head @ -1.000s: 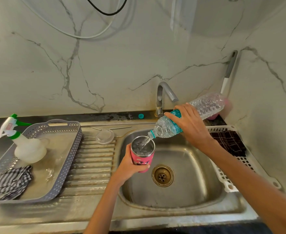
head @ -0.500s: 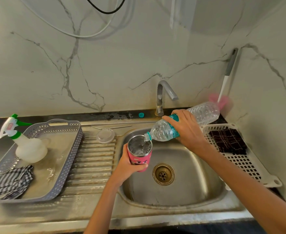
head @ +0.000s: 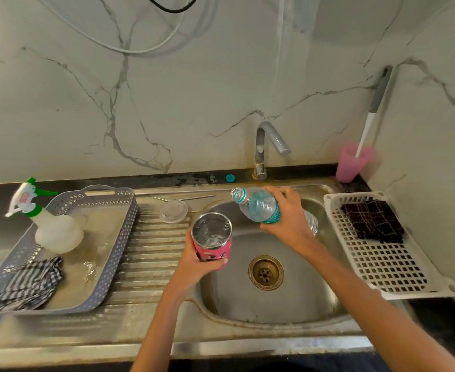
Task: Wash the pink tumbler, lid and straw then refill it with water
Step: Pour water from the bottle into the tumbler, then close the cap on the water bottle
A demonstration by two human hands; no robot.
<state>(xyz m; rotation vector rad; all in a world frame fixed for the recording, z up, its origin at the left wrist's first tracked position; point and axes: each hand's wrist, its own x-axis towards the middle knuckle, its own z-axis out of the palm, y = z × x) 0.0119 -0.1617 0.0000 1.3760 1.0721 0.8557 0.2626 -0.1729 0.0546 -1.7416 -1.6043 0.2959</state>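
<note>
My left hand (head: pixel 197 260) grips the pink tumbler (head: pixel 212 241) upright at the left edge of the steel sink (head: pixel 288 299); water shows inside its steel rim. My right hand (head: pixel 288 218) holds a clear plastic water bottle (head: pixel 258 206) with a teal label, tipped back so its open mouth points up and left, above and right of the tumbler. No water runs from it. The clear lid (head: pixel 173 211) lies on the ribbed drainboard behind the tumbler. A thin metal straw (head: pixel 183 197) rests beside it.
The tap (head: pixel 268 146) stands behind the sink, with a teal bottle cap (head: pixel 230 178) on the ledge beside it. A grey basket (head: pixel 68 253) on the left holds a spray bottle (head: pixel 51 226) and a striped cloth (head: pixel 30 284). A white rack (head: pixel 387 264) with a dark cloth (head: pixel 372 220) sits right; a pink cup (head: pixel 352 163) with a brush stands in the corner.
The bottle was pouring into the tumbler; now it has tipped back up and the stream has stopped. The tumbler has shifted slightly left and lower in view.
</note>
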